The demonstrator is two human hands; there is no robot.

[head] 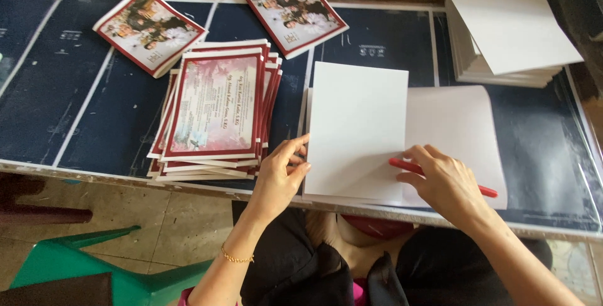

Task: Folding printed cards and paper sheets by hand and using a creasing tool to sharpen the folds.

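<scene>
A blank white card lies on top of a larger white sheet near the table's front edge. My left hand pinches the card's lower left edge with thumb and fingers. My right hand rests on the sheet at the card's lower right corner and holds a red pen that lies flat across the paper, its other end poking out past my wrist.
A fanned pile of red-bordered printed cards sits left of my left hand. Two photo booklets lie farther back. A stack of white sheets stands at the back right. The dark blue tabletop ends near my lap; a green chair is below left.
</scene>
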